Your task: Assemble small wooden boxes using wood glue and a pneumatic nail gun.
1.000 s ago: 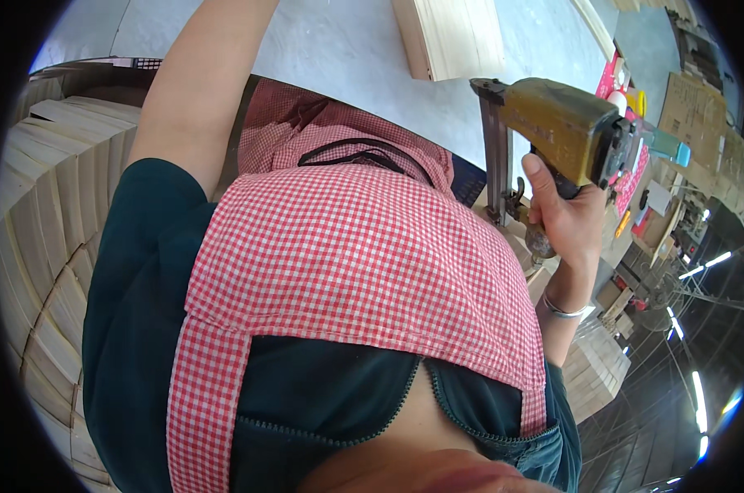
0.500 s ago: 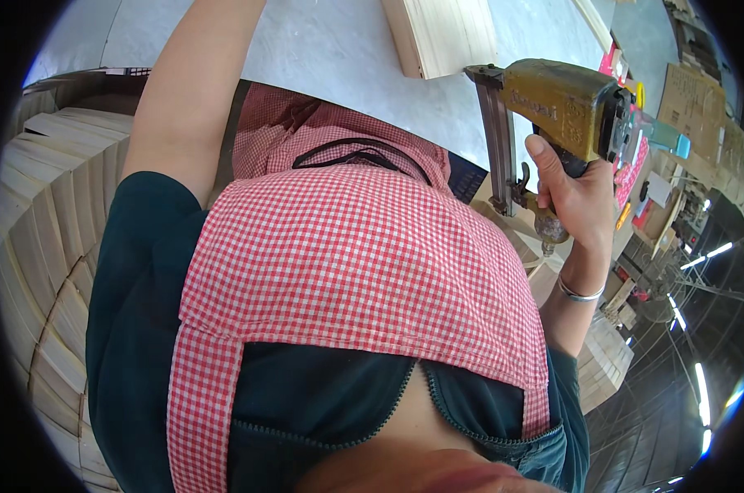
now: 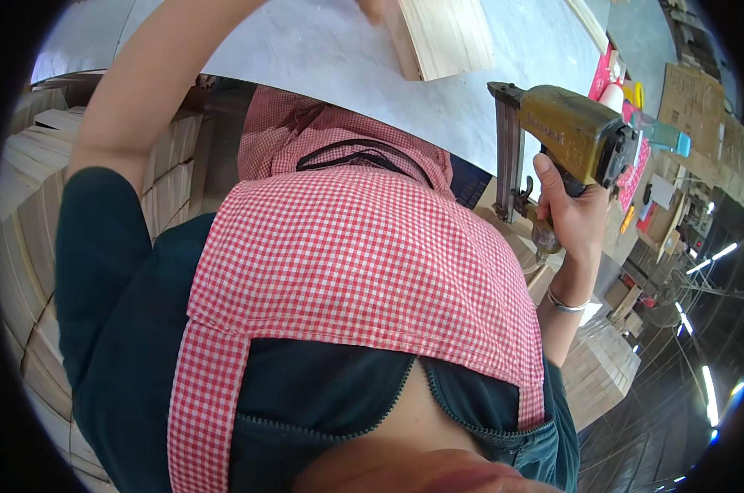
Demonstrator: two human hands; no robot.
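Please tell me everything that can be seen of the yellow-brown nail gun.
This worn yellow-brown and black, metal-looking nail gun is gripped in the person's bare right hand, around its dark handle. The nose is at its left end; a straight grey metal bar runs down from it, with a metal fitting near the bottom. In the picture, a small gap separates the nose from the pale wooden block.

We wear a red-and-white checked apron (image 3: 364, 255) with a broad bib and wide straps (image 3: 205, 403) in the same small check, over a dark green top (image 3: 323, 370). Its sleeves (image 3: 101, 234) are short, and the toothed zip (image 3: 290, 431) is similarly dark, parted at the front. Black trim (image 3: 355, 142) curves across the apron, and a slim silvery bangle (image 3: 565, 306) circles our right wrist (image 3: 576, 278)
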